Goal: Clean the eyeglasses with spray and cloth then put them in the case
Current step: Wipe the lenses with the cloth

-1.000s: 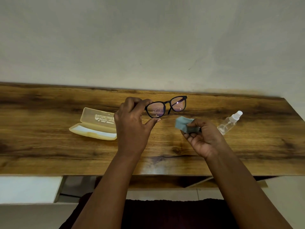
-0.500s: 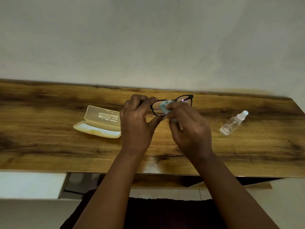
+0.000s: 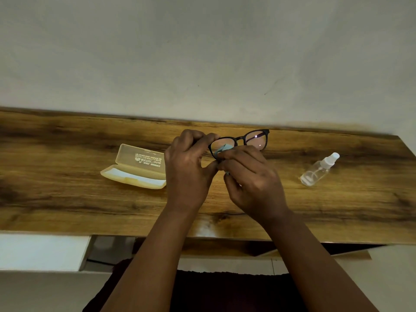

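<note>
Eyeglasses [image 3: 244,140] at frame centre: left hand [image 3: 188,167] grip clamped on the frame end, right hand [image 3: 252,179] grip pinching blue cloth [image 3: 222,149] against one lens.

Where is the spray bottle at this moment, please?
In the head view the spray bottle lies on its side on the wooden table, to the right of the right hand, untouched and apart from the eyeglasses.

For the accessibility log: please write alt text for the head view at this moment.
A person's left hand holds black eyeglasses above a wooden desk while the right hand rubs a pale blue cloth on one lens. An open yellow case lies left, a clear spray bottle right.
</note>
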